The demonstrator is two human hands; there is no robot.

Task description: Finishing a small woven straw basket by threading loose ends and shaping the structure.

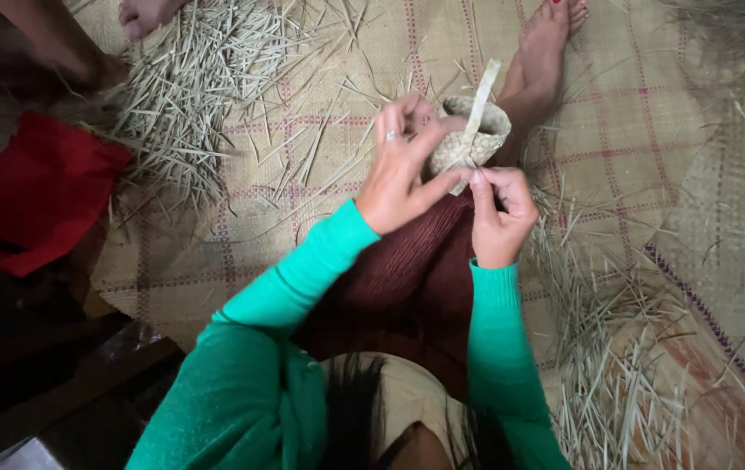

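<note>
A small woven straw basket (487, 124) rests on my knee, over a dark maroon skirt (407, 270). My left hand (403, 165), with a ring on one finger, wraps around the basket's near side. A flat pale straw strip (482, 97) rises from the basket's rim. My right hand (501, 213) pinches the lower end of that strip just below the basket. Both arms wear bright green sleeves. My bare foot (542, 52) stretches out beyond the basket.
I sit on a woven checked mat (634, 157). Loose straw cuttings lie in a heap (185, 87) at upper left and another heap (616, 348) at lower right. A red cloth (33, 196) lies at left. Another person's bare foot (142, 13) shows at the top.
</note>
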